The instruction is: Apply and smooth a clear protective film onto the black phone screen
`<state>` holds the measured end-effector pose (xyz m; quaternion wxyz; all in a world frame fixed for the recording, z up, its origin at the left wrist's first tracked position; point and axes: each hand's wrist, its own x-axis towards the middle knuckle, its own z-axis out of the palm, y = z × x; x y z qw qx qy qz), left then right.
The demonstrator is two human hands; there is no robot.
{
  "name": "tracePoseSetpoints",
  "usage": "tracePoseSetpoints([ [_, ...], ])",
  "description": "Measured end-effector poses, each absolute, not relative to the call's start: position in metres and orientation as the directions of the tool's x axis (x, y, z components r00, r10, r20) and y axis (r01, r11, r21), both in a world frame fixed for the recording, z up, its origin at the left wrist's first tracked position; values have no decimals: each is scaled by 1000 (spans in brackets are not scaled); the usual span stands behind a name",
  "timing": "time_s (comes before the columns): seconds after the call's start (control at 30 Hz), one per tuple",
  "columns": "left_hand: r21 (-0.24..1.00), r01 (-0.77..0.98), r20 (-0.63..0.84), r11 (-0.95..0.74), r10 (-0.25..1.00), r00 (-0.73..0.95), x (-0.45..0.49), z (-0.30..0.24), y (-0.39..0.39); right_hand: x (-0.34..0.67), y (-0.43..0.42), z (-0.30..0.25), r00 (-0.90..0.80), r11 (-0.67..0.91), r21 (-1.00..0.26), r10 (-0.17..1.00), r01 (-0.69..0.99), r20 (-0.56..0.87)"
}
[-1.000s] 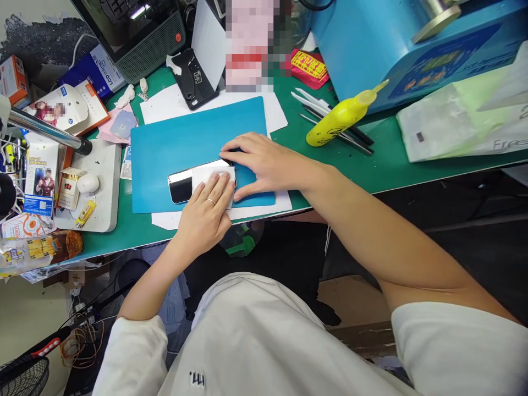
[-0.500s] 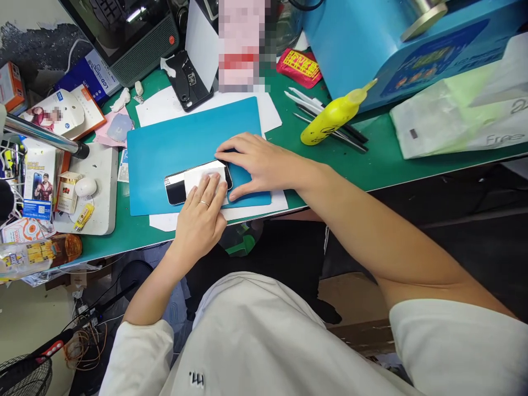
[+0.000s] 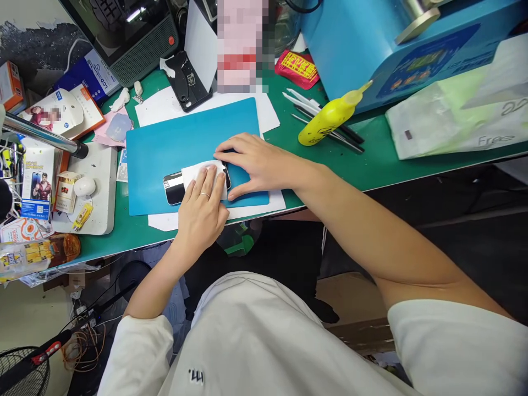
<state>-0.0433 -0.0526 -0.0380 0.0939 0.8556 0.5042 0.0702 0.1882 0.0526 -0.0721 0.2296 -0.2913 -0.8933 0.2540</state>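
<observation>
A phone [image 3: 174, 187] lies screen up on a blue mat [image 3: 173, 143], its dark glass showing at its left end. A white wipe [image 3: 193, 171] covers its middle. My left hand [image 3: 202, 206] rests flat on the wipe, fingers stretched out and pressing it to the glass. My right hand [image 3: 253, 162] lies over the phone's right end, fingers extended and thumb along the near edge, pinning it to the mat.
The green bench [image 3: 371, 159] carries a yellow squeeze bottle [image 3: 330, 118], thin tools [image 3: 325, 124], a blue machine [image 3: 391, 44], a plastic bag [image 3: 449, 115], a black phone case [image 3: 187, 77], a white pad [image 3: 97, 187] and several boxes at the left.
My left hand has slid the white wipe leftward along the phone's screen, covering more of the glass. My right hand has stayed on the phone's right end.
</observation>
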Motion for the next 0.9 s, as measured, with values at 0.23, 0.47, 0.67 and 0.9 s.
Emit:
tracePoseSetpoints([
  [0.23,177,851,19,-494,866,499,-45,-35,-69,188,52,-71,-727,704,-582,635,406,261],
  [0.47,144,870,2,-472,879,476,-25,-38,-45,189,53,-73,-723,696,-593,641,405,259],
  [0.67,185,854,-5,-487,868,496,-27,-40,-21,189,55,-73,-703,693,-606,650,391,289],
  [0.9,205,859,20,-469,879,476,-42,-38,-36,189,53,-70,-700,666,-632,665,396,262],
])
